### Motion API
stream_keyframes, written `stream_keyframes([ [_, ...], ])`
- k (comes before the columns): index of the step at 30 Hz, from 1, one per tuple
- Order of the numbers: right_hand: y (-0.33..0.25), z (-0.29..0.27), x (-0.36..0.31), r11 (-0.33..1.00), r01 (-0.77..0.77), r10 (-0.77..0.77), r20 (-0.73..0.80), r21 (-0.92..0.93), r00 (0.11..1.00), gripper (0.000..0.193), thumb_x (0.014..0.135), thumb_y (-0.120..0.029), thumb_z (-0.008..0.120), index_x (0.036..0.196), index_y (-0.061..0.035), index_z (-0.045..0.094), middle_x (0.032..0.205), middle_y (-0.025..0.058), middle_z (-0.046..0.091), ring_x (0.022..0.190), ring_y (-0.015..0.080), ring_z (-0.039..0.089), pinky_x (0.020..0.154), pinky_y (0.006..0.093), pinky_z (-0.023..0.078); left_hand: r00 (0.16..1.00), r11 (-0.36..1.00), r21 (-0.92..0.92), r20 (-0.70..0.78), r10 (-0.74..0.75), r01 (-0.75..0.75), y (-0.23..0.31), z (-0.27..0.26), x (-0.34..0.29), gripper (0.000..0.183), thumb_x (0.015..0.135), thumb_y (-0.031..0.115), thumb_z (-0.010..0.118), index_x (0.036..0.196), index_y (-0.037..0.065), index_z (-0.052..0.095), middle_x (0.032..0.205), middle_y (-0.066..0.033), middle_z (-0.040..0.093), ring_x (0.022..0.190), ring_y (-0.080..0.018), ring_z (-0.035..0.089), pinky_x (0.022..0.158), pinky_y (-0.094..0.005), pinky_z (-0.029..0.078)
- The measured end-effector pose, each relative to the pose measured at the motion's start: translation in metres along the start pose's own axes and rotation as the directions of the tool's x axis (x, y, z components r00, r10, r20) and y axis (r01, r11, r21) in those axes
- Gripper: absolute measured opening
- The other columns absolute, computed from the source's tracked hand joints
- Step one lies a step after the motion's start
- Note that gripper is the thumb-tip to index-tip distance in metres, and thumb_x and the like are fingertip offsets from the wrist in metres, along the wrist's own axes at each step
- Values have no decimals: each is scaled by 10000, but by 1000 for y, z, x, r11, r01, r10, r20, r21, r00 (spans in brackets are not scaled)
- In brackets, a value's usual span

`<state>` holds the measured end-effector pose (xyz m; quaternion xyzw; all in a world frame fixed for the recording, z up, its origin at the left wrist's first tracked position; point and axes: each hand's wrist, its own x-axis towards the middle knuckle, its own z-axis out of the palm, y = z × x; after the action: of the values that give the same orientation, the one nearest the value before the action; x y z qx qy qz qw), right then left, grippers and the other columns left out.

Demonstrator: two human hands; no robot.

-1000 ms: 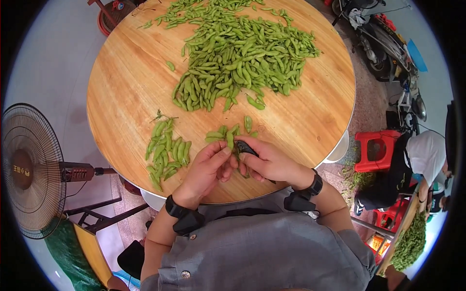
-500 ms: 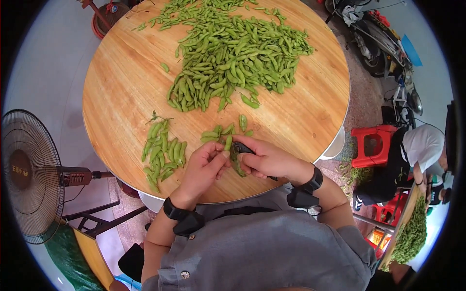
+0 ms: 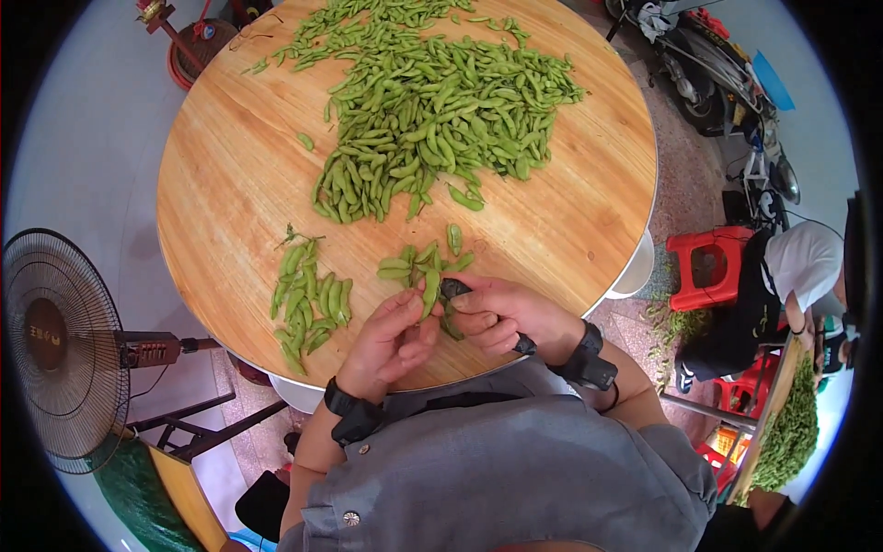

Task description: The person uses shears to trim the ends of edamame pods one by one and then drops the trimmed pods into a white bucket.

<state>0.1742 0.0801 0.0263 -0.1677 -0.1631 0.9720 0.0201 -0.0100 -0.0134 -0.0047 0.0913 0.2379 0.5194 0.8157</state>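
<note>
We are pinching a pod [image 3: 430, 293] with the left hand [image 3: 391, 336] and gripping a black tool [image 3: 453, 288] with the right hand [image 3: 506, 313]; the pod is sitting between them, above the tabletop [image 3: 230, 184]. We are judging it light, firm and bruisable, best taken gently by its sides.
</note>
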Motion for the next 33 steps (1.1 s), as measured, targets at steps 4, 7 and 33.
stream_keyframes([
  [4,-13,5,-7,944,38,-96,-164,-329,982,206,926,-173,437,1117,-98,458,598,-59,341,417,14,277,362,173,199,998,995,99,-66,8,-2,1,7,5,225,920,250,477,940,36,546,631,-54,534,407,-93,369,375,-207,284],
  [7,-13,1,2,903,84,-205,-250,-421,946,116,916,-197,479,924,-82,490,584,-56,358,417,25,303,367,183,228,995,973,231,-98,30,-6,0,9,7,235,923,255,473,928,32,546,628,-57,540,413,-97,389,376,-210,293],
  [33,2,-11,25,750,185,-417,-237,-635,878,85,878,-118,435,844,-51,473,551,-7,460,422,56,400,383,207,316,874,749,661,-338,350,-44,-13,27,26,254,955,299,372,919,75,485,602,26,411,480,-47,338,425,-187,255],
])
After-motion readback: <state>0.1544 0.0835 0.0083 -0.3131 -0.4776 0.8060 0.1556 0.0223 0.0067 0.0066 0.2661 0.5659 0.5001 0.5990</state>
